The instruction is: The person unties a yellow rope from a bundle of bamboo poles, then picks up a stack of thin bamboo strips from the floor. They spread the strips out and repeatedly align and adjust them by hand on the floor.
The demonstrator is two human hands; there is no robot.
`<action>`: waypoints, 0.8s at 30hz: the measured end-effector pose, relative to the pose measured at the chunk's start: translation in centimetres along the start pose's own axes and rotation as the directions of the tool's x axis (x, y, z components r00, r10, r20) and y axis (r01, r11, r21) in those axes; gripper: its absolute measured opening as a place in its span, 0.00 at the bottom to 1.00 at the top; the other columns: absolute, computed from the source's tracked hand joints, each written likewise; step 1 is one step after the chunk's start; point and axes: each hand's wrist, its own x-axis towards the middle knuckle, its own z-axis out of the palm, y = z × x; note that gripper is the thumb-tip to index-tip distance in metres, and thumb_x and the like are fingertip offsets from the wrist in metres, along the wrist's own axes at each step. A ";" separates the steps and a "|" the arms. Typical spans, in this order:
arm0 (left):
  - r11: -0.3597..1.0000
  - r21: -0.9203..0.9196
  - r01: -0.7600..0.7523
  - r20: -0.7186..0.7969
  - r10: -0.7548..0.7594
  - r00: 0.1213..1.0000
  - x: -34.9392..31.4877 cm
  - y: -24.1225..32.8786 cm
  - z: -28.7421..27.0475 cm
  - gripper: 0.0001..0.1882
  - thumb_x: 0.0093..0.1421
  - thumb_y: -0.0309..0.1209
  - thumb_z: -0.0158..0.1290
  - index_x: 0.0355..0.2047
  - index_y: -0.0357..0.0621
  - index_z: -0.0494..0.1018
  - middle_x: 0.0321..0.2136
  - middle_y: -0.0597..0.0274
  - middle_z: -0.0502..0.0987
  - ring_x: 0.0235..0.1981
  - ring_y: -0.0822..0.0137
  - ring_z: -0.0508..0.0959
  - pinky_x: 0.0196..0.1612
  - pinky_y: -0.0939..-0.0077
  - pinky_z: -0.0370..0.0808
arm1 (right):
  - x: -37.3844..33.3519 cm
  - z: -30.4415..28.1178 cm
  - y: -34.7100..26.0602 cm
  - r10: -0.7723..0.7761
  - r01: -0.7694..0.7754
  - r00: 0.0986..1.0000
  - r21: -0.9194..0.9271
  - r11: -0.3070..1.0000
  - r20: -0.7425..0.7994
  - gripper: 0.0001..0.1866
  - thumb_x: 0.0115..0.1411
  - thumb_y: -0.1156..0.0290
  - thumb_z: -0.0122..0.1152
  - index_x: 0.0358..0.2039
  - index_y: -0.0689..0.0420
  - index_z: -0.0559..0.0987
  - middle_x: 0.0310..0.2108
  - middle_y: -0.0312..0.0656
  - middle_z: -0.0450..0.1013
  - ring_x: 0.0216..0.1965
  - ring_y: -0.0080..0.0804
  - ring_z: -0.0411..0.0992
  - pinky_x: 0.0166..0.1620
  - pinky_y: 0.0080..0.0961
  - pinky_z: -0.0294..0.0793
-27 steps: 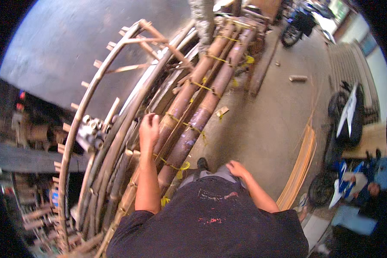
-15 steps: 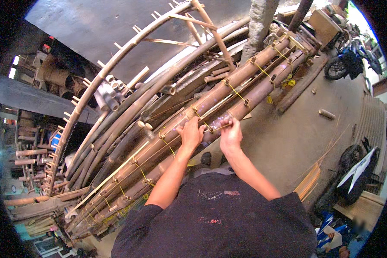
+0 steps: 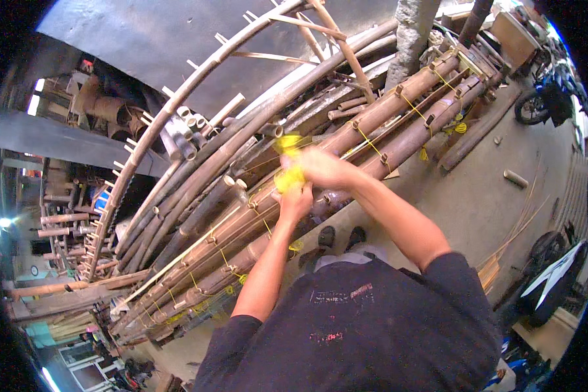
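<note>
My left hand (image 3: 296, 201) is closed at a bright yellow bundle of cord (image 3: 289, 179), above the long bamboo poles. Just beyond it, my right hand (image 3: 323, 168) is smeared by motion, its fingers not distinct, with a yellow blur near its fingertips. Two thick brown bamboo poles lie side by side under my hands, a far one (image 3: 346, 135) and a near one (image 3: 408, 147). Small pegs stand along both, and thin yellow cord (image 3: 370, 140) zigzags from one to the other. My hands hide the middle stretch of the poles.
A curved bamboo frame with short pegs (image 3: 176, 98) arches at the left, beside stacked bent poles (image 3: 209, 157). A rough pillar (image 3: 411, 42) stands beyond. Motorbikes (image 3: 549, 98) are at the right. On the floor lie a short bamboo piece (image 3: 515, 178) and split strips (image 3: 490, 271).
My right hand has swung left and away from the near pole, over my left hand. A yellow bundle now shows at my hands. The whole view has shifted slightly.
</note>
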 end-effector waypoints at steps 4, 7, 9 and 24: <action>0.997 -0.019 -0.079 -0.057 0.078 0.995 -0.6 4.0 1.1 0.17 0.70 0.43 0.43 0.45 0.51 0.78 0.37 0.48 0.82 0.44 0.42 0.80 0.60 0.31 0.57 | -12.8 7.3 7.9 0.247 -0.185 0.965 -0.425 0.886 0.093 0.23 0.69 0.55 0.50 0.29 0.61 0.81 0.30 0.56 0.78 0.35 0.58 0.76 0.44 0.48 0.75; 0.878 -0.364 -0.310 -0.178 0.261 0.949 1.3 4.6 -1.7 0.14 0.70 0.36 0.49 0.36 0.39 0.77 0.29 0.55 0.81 0.33 0.62 0.82 0.38 0.65 0.76 | -12.7 10.5 9.9 -0.011 -0.025 0.995 -0.350 0.936 -0.099 0.21 0.68 0.59 0.53 0.23 0.62 0.78 0.26 0.55 0.76 0.34 0.56 0.75 0.42 0.49 0.72; 0.698 -0.582 -0.417 -0.412 0.190 0.891 4.9 7.6 -6.7 0.15 0.72 0.35 0.47 0.34 0.37 0.76 0.25 0.64 0.77 0.24 0.73 0.76 0.32 0.76 0.74 | -12.2 10.2 8.3 0.111 -0.114 0.993 -0.410 0.905 -0.033 0.21 0.67 0.59 0.53 0.22 0.61 0.78 0.24 0.53 0.76 0.33 0.54 0.75 0.47 0.48 0.72; 0.853 -0.238 -0.466 0.341 0.522 0.782 3.2 11.6 1.2 0.19 0.65 0.44 0.56 0.41 0.39 0.80 0.35 0.53 0.82 0.38 0.57 0.82 0.43 0.57 0.76 | -10.3 18.0 11.1 -0.085 -0.270 0.859 -0.588 0.762 -0.504 0.16 0.64 0.60 0.56 0.28 0.59 0.83 0.28 0.52 0.78 0.36 0.54 0.76 0.54 0.48 0.71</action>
